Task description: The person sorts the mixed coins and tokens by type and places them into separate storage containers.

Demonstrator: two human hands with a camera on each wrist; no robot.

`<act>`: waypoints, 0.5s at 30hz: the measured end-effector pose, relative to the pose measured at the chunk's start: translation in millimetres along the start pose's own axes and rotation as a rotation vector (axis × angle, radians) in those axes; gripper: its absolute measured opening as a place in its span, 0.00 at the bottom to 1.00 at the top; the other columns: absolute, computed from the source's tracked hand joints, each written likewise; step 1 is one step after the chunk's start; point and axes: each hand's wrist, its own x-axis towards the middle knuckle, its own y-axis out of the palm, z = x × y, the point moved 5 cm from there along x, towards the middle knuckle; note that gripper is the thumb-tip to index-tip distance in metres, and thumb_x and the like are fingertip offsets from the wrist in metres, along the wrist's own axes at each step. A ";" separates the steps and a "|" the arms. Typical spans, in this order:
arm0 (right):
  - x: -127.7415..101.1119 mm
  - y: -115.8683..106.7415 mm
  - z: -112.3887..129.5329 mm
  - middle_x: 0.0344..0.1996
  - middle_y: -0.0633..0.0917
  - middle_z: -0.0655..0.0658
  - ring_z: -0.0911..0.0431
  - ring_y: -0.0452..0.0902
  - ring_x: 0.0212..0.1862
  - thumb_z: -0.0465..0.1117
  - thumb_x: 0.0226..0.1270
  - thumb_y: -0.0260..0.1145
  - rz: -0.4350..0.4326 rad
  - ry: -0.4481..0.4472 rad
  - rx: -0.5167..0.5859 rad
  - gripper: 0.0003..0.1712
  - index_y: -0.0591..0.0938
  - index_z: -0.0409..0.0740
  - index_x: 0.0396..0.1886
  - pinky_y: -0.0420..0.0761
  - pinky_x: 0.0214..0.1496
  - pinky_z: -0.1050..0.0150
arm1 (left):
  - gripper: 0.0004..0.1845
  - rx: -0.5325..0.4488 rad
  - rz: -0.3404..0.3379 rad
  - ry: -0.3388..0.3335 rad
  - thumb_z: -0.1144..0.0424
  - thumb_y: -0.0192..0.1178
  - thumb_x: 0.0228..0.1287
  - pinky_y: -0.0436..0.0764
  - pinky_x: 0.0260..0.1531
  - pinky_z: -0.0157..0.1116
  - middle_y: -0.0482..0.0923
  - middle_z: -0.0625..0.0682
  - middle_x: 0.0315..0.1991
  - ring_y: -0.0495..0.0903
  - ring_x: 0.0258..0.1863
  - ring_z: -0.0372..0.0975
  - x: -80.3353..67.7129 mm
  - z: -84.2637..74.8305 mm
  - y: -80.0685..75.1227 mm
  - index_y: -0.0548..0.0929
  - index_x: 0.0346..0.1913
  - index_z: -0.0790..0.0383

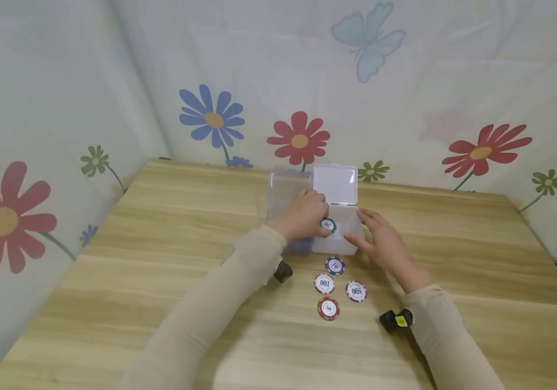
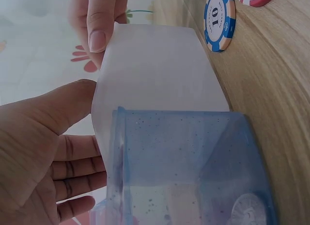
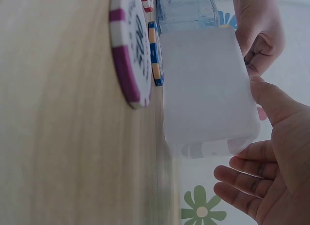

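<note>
My left hand (image 1: 302,216) pinches a dark green poker chip (image 1: 328,225) marked 20 over the mouth of a frosted white plastic box (image 1: 351,244). In the left wrist view the chip is hidden, and the thumb overlaps the box's rim. The box's hinged lid (image 1: 335,184) stands open toward the back. My right hand (image 1: 385,244) holds the box at its right front corner, thumb at the front rim and fingers around the side. Four kinds of loose chip lie in front: a blue 10 (image 1: 335,266), a red 100 (image 1: 324,284), a purple 500 (image 1: 356,291) and an orange-red 5 (image 1: 328,309).
A clear bluish plastic box (image 1: 300,246) stands against the white box's left side, partly behind my left hand; a round chip (image 2: 248,210) shows through its wall. Both stand on a wooden table (image 1: 200,216). A flowered curtain (image 1: 259,65) hangs behind the table.
</note>
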 end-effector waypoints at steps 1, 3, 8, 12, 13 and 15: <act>-0.5 0.2 -0.2 0.71 0.62 0.31 0.35 0.57 0.71 0.57 0.67 0.61 -0.002 0.001 0.002 0.44 0.61 0.33 0.71 0.60 0.72 0.39 | 0.20 0.001 -0.001 0.000 0.43 0.65 0.57 0.67 0.56 0.40 0.78 0.48 0.40 0.72 0.44 0.41 -0.5 -0.3 0.5 0.84 0.38 0.57; -1.7 1.0 -0.8 0.71 0.62 0.31 0.34 0.57 0.71 0.57 0.67 0.61 -0.001 0.003 0.004 0.44 0.61 0.33 0.71 0.60 0.72 0.39 | 0.19 0.002 -0.003 -0.001 0.43 0.65 0.57 0.67 0.56 0.41 0.78 0.47 0.40 0.72 0.43 0.41 -1.5 -0.9 1.4 0.84 0.38 0.56; -3.2 3.3 -2.1 0.71 0.62 0.31 0.34 0.57 0.71 0.58 0.67 0.61 -0.003 0.004 0.012 0.44 0.61 0.34 0.72 0.60 0.72 0.39 | 0.19 -0.001 -0.020 -0.004 0.43 0.65 0.56 0.68 0.56 0.41 0.78 0.47 0.40 0.72 0.44 0.40 -2.8 -1.7 3.8 0.84 0.38 0.56; -2.5 3.4 -2.7 0.70 0.63 0.31 0.34 0.59 0.70 0.56 0.67 0.62 -0.025 -0.020 0.014 0.43 0.62 0.33 0.71 0.61 0.71 0.39 | 0.19 -0.020 -0.026 -0.010 0.43 0.66 0.56 0.67 0.57 0.41 0.79 0.47 0.41 0.73 0.46 0.41 -3.5 -1.8 3.1 0.84 0.40 0.56; -2.0 2.8 -2.4 0.70 0.63 0.30 0.34 0.59 0.70 0.55 0.67 0.62 -0.032 -0.029 0.013 0.43 0.62 0.33 0.71 0.61 0.71 0.39 | 0.20 -0.022 -0.027 -0.013 0.43 0.66 0.56 0.68 0.57 0.41 0.79 0.47 0.42 0.73 0.46 0.41 -3.4 -1.6 2.4 0.84 0.41 0.56; -0.2 0.8 -1.7 0.70 0.64 0.30 0.34 0.60 0.70 0.54 0.67 0.62 -0.048 -0.045 0.011 0.42 0.62 0.32 0.70 0.62 0.71 0.39 | 0.20 -0.028 -0.031 -0.017 0.44 0.66 0.57 0.68 0.59 0.41 0.80 0.47 0.43 0.73 0.47 0.41 -3.0 -1.1 -0.2 0.84 0.42 0.56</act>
